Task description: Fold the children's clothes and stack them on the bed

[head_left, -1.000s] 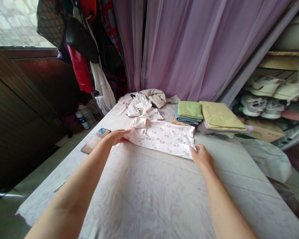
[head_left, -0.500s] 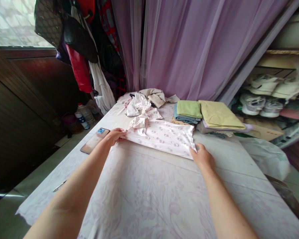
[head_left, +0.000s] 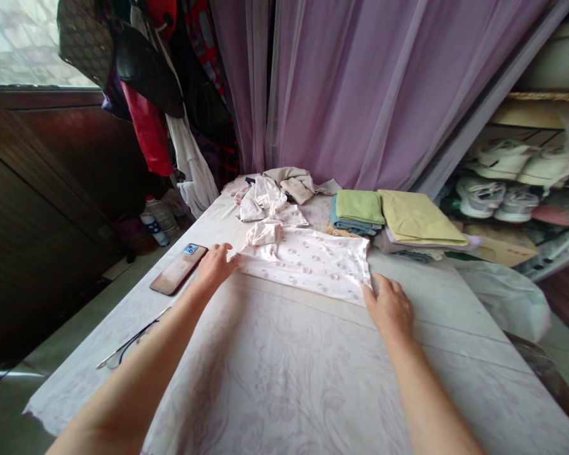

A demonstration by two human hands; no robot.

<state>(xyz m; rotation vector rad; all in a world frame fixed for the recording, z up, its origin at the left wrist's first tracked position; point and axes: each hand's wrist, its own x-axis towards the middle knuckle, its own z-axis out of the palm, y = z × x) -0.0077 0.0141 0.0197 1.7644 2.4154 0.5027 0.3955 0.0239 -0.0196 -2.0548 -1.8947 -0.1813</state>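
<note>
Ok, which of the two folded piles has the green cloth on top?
The left pile: a smaller green cloth lies on folded blue fabric. The pile beside it is topped by a larger pale yellow cloth instead.

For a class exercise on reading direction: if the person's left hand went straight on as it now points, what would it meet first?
The left hand would probably meet the bunched fold of the white pink-printed garment first, though depth is hard to judge here.
</note>
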